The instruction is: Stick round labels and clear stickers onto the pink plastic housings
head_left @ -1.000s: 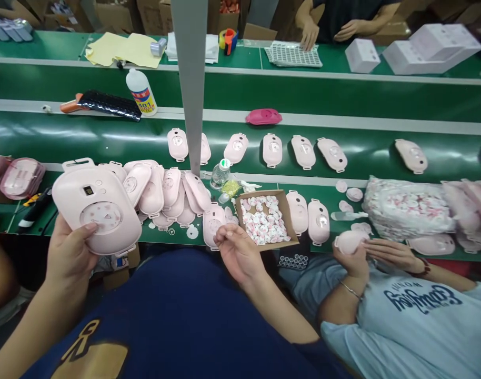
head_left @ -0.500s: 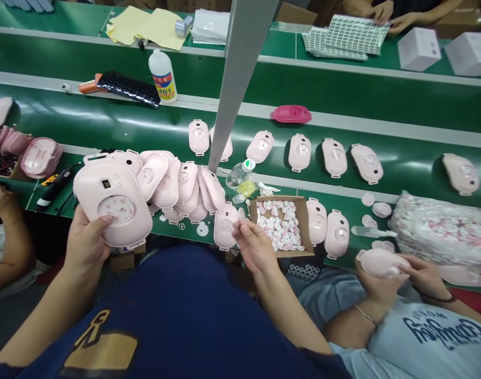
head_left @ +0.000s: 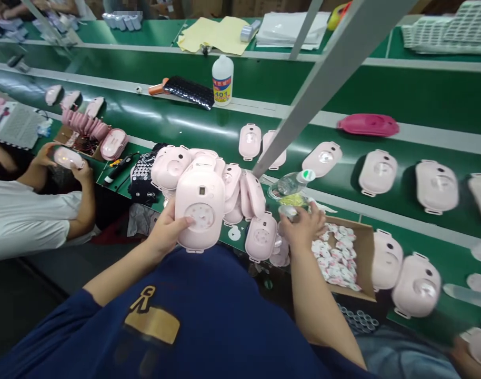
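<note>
My left hand [head_left: 166, 231] is closed round a pale pink plastic shell [head_left: 199, 209], thumb pressed on its round printed disc, holding it upright over the table's near edge. My right hand [head_left: 301, 227] hovers at the left rim of a small cardboard box [head_left: 364, 252] of pink-and-white stickers, fingers curled; a small clear cap sits at its fingertips, and whether it is gripped is unclear. A heap of similar pink shells [head_left: 240, 187] lies between the two hands. One more shell [head_left: 261, 237] lies flat just left of my right hand.
Pink shells [head_left: 378, 171] ride spaced along the green belt [head_left: 209, 129]. A slanted grey post [head_left: 323, 79] crosses the view. A white glue bottle [head_left: 222, 80] and a black strip stand beyond. A person at left holds a shell [head_left: 64, 157]. A small clear bottle [head_left: 290, 183] lies by the box.
The view has swung left and closer. My left hand brought the shell toward the middle. My right hand moved up from the table edge to the sticker box rim.
</note>
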Tool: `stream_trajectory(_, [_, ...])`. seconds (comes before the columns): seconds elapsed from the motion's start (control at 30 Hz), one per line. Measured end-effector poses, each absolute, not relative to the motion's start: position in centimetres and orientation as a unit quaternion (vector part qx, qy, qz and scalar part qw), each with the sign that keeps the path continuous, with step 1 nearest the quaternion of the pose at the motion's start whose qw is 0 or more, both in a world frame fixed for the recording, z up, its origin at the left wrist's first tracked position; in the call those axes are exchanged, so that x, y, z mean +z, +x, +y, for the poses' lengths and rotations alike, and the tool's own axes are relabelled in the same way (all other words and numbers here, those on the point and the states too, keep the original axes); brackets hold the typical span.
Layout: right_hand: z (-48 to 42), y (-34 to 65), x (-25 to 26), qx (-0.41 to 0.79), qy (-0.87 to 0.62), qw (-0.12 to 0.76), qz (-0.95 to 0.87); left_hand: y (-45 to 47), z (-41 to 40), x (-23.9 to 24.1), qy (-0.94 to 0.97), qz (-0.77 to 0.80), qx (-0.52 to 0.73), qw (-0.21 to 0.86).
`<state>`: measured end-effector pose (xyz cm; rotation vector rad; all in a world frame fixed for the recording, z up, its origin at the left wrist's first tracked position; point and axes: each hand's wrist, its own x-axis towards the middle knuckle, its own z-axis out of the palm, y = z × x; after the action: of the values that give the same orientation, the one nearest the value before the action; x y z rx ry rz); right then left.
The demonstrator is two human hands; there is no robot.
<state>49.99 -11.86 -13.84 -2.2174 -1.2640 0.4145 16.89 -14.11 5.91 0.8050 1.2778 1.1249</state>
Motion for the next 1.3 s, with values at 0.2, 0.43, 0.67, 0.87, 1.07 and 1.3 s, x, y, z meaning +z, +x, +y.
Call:
stream_trajectory(0.2, [-15.4, 48.9, -7.5, 0.289, -0.577, 0.616, -0.452, 17.6, -14.6, 6.0, 0.374, 0.523, 0.473, 0.602])
stream_trajectory(0.43, [-19.3, 43.7, 2.2, 0.515, -0.371, 0.613, -0.47, 19.8, -14.4, 5.4, 0.347, 0.5, 0.5, 0.615])
stream_trajectory(0.67, [-19.7, 41.9, 6.0, 0.435, -0.348, 0.518, -0.649, 22.0, -14.4, 5.6, 0.367, 0.483, 0.509, 0.61])
stream_trajectory(0.87, [-19.4, 41.7, 6.5, 0.419, -0.412, 0.462, -0.665, 22.2, -15.6, 5.7, 0.38, 0.48, 0.476, 0.631])
stream_trajectory(1.07, [-19.9, 42.1, 6.1, 0.455, -0.377, 0.454, -0.667, 22.3, -16.1, 5.2, 0.355, 0.503, 0.468, 0.634])
stream_trajectory(1.3, [-20.0, 42.6, 4.0, 0.591, -0.396, 0.511, -0.483, 23.9, -14.6, 6.0, 0.332, 0.453, 0.596, 0.574])
